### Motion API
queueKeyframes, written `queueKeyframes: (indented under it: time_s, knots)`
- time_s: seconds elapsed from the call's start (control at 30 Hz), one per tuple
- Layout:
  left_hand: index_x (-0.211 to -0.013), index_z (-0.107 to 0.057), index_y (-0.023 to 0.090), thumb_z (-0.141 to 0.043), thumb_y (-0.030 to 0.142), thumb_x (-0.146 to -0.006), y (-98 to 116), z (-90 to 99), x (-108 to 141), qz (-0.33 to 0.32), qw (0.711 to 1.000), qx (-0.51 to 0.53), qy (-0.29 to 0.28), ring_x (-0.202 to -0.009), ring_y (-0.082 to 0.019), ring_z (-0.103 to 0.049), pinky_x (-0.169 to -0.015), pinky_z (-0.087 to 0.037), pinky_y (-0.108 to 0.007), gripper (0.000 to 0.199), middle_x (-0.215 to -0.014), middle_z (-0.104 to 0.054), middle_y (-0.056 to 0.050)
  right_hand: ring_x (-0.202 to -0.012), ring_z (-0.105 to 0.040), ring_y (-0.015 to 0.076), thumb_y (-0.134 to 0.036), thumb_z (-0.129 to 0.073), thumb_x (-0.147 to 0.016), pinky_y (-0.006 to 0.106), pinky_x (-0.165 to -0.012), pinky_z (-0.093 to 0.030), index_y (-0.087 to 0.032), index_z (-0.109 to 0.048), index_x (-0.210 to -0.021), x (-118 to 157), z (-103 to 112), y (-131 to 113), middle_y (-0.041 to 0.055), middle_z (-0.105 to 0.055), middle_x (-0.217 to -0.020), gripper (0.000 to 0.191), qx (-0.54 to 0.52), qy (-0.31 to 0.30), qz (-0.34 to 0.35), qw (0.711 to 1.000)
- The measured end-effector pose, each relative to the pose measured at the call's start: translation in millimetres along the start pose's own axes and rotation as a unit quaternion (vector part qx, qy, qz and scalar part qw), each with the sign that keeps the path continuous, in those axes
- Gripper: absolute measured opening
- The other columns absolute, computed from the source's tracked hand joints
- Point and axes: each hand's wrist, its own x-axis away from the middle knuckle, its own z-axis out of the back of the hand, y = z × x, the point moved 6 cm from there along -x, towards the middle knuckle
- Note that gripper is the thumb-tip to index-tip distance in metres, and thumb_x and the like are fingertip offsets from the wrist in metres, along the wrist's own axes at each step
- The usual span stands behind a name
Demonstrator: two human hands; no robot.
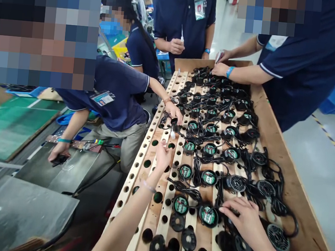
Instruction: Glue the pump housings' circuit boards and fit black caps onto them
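Observation:
My left hand point(163, 156) is raised over the left part of the perforated wooden rack point(158, 181), its fingers drawn together. A small white object point(173, 135) shows just beyond the fingertips; what the fingers hold is too small to tell. At the lower right, my right hand point(244, 220) reaches over the parts, with thumb and fingertips closed on a black cable point(218, 209). That cable lies beside an open round black housing point(208, 215) with a green circuit board inside. Rows of similar housings and coiled black cables fill the rack.
At left, a co-worker's hand point(173, 112) touches a housing on the rack; the other holds a dark part. Another person holds a white needle-tipped bottle point(177, 45). A person's hands point(221, 67) work at the far end. A brown board point(294, 183) edges the right side.

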Motion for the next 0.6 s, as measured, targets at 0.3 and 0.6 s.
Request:
queueKeyframes:
  time_s: [0.3,0.6]
  knots:
    - [-0.093,-0.056,0.012,-0.058,0.025,-0.082,2,-21.0,-38,0.004,1.0,-0.001,-0.004,-0.077,-0.018,-0.06,-0.075,-0.05,-0.031,0.017,-0.085,-0.062,-0.007,-0.084,-0.062,0.0216,-0.051,-0.054,-0.087,0.041,-0.083,-0.035,-0.027,-0.066,-0.073,5,6,-8,-0.0007,-0.069,-0.081,0.03,-0.024,-0.045,-0.032,0.998]
    - [-0.118,-0.056,0.02,-0.051,0.017,-0.092,86,36.1,157,-0.273,0.918,-0.067,-0.28,-0.096,-0.015,-0.061,-0.082,-0.053,-0.025,0.027,-0.105,-0.06,-0.007,-0.088,-0.064,0.0199,-0.035,-0.054,-0.09,0.039,-0.085,-0.04,-0.028,-0.068,-0.09,-1,-2,-3,-0.0014,-0.072,-0.09,0.016,-0.107,-0.065,-0.032,0.992]
